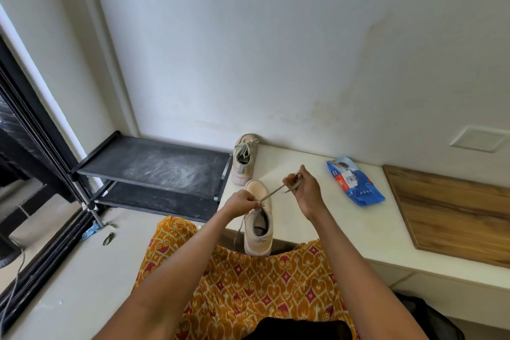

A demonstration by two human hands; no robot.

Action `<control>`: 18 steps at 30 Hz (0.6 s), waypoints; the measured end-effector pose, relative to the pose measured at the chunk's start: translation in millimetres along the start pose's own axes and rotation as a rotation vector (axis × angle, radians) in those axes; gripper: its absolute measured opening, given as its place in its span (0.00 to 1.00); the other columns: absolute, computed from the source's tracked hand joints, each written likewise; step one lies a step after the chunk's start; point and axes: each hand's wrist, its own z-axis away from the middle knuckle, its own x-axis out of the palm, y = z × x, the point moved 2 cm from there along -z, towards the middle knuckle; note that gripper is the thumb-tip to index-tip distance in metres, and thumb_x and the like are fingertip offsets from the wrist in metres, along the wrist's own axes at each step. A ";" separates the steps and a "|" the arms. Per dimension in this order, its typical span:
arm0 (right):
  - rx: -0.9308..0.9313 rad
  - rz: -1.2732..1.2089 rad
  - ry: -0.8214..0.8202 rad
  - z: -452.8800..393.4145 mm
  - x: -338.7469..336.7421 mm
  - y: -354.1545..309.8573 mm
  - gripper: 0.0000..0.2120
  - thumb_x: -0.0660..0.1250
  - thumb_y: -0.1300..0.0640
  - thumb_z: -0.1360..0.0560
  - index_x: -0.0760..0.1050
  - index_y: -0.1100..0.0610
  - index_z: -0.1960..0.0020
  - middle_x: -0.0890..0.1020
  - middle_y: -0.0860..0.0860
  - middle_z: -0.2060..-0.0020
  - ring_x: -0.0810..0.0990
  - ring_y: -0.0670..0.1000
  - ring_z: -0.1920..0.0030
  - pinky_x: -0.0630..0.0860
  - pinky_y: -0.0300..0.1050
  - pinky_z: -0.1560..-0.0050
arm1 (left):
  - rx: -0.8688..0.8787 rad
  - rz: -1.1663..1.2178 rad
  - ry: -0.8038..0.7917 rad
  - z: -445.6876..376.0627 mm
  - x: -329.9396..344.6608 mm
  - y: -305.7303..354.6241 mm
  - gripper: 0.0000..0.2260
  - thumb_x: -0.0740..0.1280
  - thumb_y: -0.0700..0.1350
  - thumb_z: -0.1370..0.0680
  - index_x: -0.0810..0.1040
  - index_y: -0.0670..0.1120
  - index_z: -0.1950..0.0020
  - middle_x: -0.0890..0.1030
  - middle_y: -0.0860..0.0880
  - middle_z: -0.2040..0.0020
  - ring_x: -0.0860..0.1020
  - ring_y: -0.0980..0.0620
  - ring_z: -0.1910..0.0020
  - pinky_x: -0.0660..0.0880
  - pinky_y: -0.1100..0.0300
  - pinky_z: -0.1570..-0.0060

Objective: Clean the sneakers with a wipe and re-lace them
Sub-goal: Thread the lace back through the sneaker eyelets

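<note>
The left hand (242, 203) pinches the grey lace (271, 194) just above the eyelets of the near sneaker (258, 218), with the fingers curled tight around it. The right hand (305, 188) is raised a little higher and to the right, and its fingers are curled on the other part of the same lace, so the lace runs straight and stretched between both hands. One loose end of the lace hangs down on the left side of this sneaker. The sneaker is beige and stands upright on the white ledge (331, 218), with its toe toward the wall and its heel at the front edge, near the orange patterned cloth (248, 290) on the person's lap. The second sneaker (244, 159), already laced, stands further back, close to the white wall (248, 50). A blue wipes pack (354, 181) lies on the ledge to the right, well apart from the hands. Further right a wooden board (452, 215) lies on the ledge. On the left stands a black shoe rack (154, 165) with dusty shelves, beside a dark sliding door frame (36, 146).
</note>
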 end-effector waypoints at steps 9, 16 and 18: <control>-0.206 1.477 -0.501 7.3 14.7 48.4 0.10 0.60 0.56 0.21 0.76 0.62 0.51 0.75 0.56 0.54 0.75 0.55 0.53 0.72 0.50 0.50 | -0.041 -0.019 -0.048 -3.5 -1.2 4.6 0.08 0.66 0.43 0.23 0.79 0.39 0.52 0.80 0.43 0.54 0.78 0.49 0.57 0.77 0.55 0.51; -0.286 1.550 -0.467 5.1 10.2 50.0 0.10 0.64 0.57 0.23 0.82 0.55 0.46 0.83 0.54 0.49 0.80 0.54 0.49 0.75 0.49 0.46 | -0.038 0.024 -0.083 -6.7 -3.1 0.1 0.08 0.65 0.43 0.22 0.79 0.39 0.54 0.79 0.46 0.58 0.77 0.54 0.62 0.77 0.59 0.54; -0.305 1.543 -0.426 4.4 13.2 48.5 0.08 0.65 0.58 0.24 0.82 0.55 0.48 0.84 0.55 0.50 0.81 0.54 0.50 0.77 0.49 0.48 | -0.041 0.030 -0.091 -7.5 -4.1 -1.5 0.08 0.65 0.43 0.22 0.79 0.40 0.55 0.79 0.47 0.59 0.77 0.54 0.62 0.77 0.58 0.53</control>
